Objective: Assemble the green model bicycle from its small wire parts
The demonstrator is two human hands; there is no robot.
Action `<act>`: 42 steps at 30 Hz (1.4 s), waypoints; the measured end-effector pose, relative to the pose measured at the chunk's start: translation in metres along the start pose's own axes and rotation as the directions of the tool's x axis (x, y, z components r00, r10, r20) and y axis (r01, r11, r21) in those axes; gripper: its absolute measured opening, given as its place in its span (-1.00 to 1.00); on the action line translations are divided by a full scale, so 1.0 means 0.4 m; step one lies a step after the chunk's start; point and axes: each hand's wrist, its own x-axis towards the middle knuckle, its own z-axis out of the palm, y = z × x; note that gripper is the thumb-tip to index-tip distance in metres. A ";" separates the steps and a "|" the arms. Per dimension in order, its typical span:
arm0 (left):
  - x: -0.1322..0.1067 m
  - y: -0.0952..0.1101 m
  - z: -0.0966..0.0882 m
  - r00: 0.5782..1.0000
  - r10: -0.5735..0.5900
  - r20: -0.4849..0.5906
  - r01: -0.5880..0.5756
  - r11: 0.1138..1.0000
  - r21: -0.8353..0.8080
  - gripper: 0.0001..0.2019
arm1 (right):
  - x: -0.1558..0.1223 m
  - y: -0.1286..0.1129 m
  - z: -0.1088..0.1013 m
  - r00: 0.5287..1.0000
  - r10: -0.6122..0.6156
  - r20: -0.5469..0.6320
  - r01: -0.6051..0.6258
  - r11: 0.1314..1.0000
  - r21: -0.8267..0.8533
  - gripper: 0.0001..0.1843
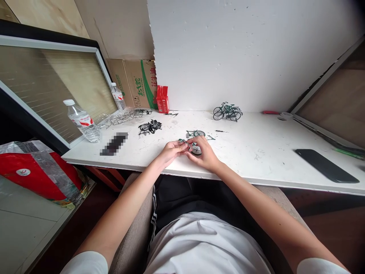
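Observation:
Near the front edge of the white table, my left hand (pixel 173 151) is closed on a small green model bicycle (pixel 196 150), its fingers pinching the frame. Curled around the same model from the other side is my right hand (pixel 205 153), with fingertips on its upper part. One dark spoked wheel shows between the hands; much of the frame is hidden by fingers. Just behind lies a green bicycle part with a wheel (pixel 196 133). A thin green piece (pixel 211 137) rests to its right, and a slim dark tool-like stick (pixel 221 131) is farther back.
Assembled green model bicycles (pixel 227 111) stand by the wall. Black bicycle parts (pixel 150 127) and wiry empty frames (pixel 122 117) lie left. Water bottles (pixel 82 121), a red box (pixel 162 99) and a carton (pixel 137 82) stand back left. A black phone (pixel 326 165) lies right.

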 end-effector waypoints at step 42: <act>-0.002 0.009 -0.001 1.000 0.002 0.002 -0.002 0.992 -0.127 -0.65 | 0.124 0.112 -0.063 0.873 0.464 -0.150 -0.332 0.791 0.513 -0.54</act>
